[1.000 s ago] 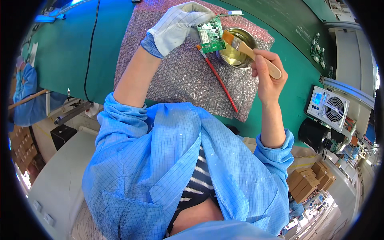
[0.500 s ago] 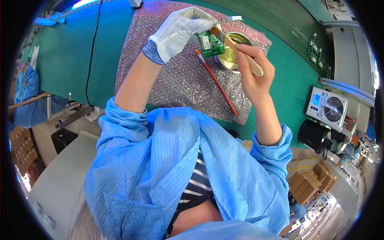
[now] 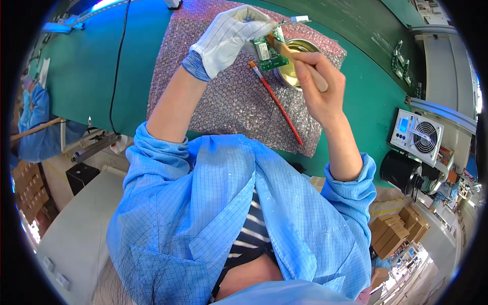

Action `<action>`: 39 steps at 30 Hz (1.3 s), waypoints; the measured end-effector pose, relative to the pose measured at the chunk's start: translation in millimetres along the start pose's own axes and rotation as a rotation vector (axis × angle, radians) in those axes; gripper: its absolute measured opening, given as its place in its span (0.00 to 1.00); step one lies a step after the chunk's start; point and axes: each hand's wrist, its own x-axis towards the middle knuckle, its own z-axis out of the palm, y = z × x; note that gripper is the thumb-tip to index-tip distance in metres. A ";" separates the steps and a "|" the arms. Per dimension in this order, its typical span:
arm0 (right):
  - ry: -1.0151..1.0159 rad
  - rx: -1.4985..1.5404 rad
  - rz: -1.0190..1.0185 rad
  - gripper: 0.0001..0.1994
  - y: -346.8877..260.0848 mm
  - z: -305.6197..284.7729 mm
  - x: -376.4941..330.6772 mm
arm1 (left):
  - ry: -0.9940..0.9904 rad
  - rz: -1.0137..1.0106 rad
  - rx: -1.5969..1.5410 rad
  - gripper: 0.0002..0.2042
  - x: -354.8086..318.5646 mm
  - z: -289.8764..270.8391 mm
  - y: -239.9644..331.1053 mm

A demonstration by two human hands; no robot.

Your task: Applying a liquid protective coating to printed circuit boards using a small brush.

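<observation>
My left hand (image 3: 231, 36), in a white glove with a blue cuff, grips a green circuit board (image 3: 271, 60) by its upper part. In my bare right hand (image 3: 325, 86) is a flat paintbrush (image 3: 290, 52) with a pale wooden handle. Its bristle end lies against the face of the board, partly hidden there. Behind and right of the board stands a round metal tin (image 3: 311, 47) with yellowish liquid inside. A thin red-handled paintbrush (image 3: 277, 103) rests on the bubble wrap (image 3: 218, 109) below the board.
Under the bubble wrap lies a green work mat (image 3: 361, 101). A black cable (image 3: 118, 66) runs down the left side. More circuit boards (image 3: 400, 63) sit at the far right, above a white fan unit (image 3: 416, 134). Cardboard boxes (image 3: 391, 236) stand at lower right.
My right hand and the wooden-handled paintbrush have shifted slightly left and up along the board. The board in my left hand has moved and tilted a little.
</observation>
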 end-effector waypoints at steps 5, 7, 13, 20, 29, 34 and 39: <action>-0.259 -0.035 0.048 0.06 2.3 -17.9 -16.8 | 0.007 0.065 -0.076 0.20 -2.5 -1.5 -3.1; -0.314 -0.048 0.112 0.06 2.4 -27.4 -17.8 | 0.060 -0.062 -0.120 0.18 -1.5 0.4 -2.3; -0.030 0.253 0.265 0.08 15.6 -24.9 -3.6 | 0.001 -0.093 -0.157 0.14 2.0 4.3 -0.3; -0.149 0.288 0.315 0.08 21.0 -32.4 -18.2 | 0.001 -0.067 -0.204 0.14 -0.5 -1.9 -6.7; 0.083 0.336 0.411 0.07 10.7 -9.3 -27.7 | 0.092 -0.010 -0.335 0.14 -0.2 -3.6 -15.0; 0.294 0.303 0.323 0.05 16.4 10.6 -27.8 | 0.226 -0.003 -0.240 0.14 -1.8 12.9 -3.0; 0.206 0.300 0.380 0.04 1.0 11.4 -28.7 | 0.191 0.083 -0.347 0.13 -2.6 5.0 -9.7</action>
